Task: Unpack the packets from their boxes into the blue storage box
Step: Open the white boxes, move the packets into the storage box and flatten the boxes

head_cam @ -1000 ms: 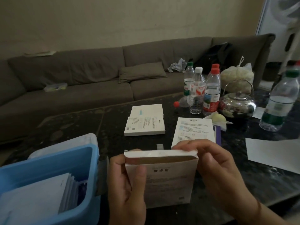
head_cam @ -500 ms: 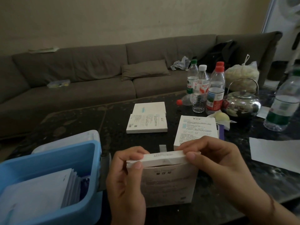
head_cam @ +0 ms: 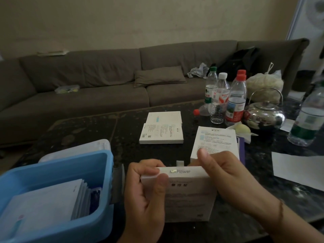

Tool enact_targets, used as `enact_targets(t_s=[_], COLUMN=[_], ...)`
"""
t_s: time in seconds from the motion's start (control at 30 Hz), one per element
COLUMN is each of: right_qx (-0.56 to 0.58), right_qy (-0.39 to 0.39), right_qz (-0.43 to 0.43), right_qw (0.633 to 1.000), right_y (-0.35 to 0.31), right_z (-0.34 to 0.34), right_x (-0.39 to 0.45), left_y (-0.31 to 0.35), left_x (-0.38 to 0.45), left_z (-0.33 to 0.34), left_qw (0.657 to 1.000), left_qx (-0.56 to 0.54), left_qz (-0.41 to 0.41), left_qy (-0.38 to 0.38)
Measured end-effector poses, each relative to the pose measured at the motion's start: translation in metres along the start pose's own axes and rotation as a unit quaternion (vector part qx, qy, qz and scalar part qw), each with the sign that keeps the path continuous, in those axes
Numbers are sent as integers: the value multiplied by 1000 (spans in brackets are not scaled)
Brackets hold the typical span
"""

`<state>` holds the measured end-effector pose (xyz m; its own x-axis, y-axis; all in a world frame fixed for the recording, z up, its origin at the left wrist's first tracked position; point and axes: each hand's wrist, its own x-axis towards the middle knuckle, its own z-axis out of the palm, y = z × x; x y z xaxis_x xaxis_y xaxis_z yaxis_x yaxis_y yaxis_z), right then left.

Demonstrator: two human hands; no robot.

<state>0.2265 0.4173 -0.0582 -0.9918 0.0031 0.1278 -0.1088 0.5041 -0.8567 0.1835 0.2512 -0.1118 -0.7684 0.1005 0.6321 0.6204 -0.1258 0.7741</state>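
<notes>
Two hands hold one white carton [head_cam: 188,192] upright on the dark desk [head_cam: 98,130], just right of the blue storage box [head_cam: 57,165]. Left hand [head_cam: 149,193]: grip closed on the carton's upper left corner, thumb on the front face, fingers curled over the top flap. Right hand [head_cam: 226,179]: grip closed on the upper right corner, thumb raised above the flap. The flap, printed "MixFlower", lies flat across the top; whether packets remain inside cannot be told. Risks, as judged: the thin card could tear or crumple if the flap is forced, and a carton tipped toward the storage box could spill its contents onto the desk instead of into it. The carton is plain white with faint grey print, light and slightly bowed. White packets [head_cam: 45,207] stand on edge in the storage box. Beyond lie two stacked flat cartons [head_cam: 162,131] and another carton [head_cam: 216,142]; farther right stand water bottles [head_cam: 235,100] and a steel kettle [head_cam: 264,114].
</notes>
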Motion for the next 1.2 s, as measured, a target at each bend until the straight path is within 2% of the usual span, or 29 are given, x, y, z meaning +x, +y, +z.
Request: enact_targets(t_s=[0.1, 0.17, 0.27, 0.47, 0.6, 0.73, 0.9, 1.2], right_qx=[52, 54, -20, -205, -326, -371, -362, -325], right_qy=[-2, 11, 60, 128, 152, 192, 223, 221], right_qz=[-51, -119, -249, -388, -423, -450, -454, -463], right_qw=[997, 991, 967, 889, 832, 789, 784, 794], right_y=[-8, -10, 1, 26, 40, 45, 43, 41], right_z=[1, 4, 9, 13, 16, 16, 17, 24], right_x=[-1, 0, 2, -4, -10, -15, -14, -7], left_y=[0, -1, -2, -1, -1, -1, 1, -1], left_x=[0, 0, -1, 0, 0, -1, -1, 0], left_z=[-1, -1, -3, -5, -3, -1, 0, 0], left_qw=[1000, 1000, 1000, 1000, 999, 998, 997, 999], left_qx=[-13, -8, 4, -17, -25, -49, -64, -38], left_qz=[-10, -3, 0, -23, -28, -27, -32, -32], left_qy=[-6, -8, -10, -7, -1, 5, 6, 21])
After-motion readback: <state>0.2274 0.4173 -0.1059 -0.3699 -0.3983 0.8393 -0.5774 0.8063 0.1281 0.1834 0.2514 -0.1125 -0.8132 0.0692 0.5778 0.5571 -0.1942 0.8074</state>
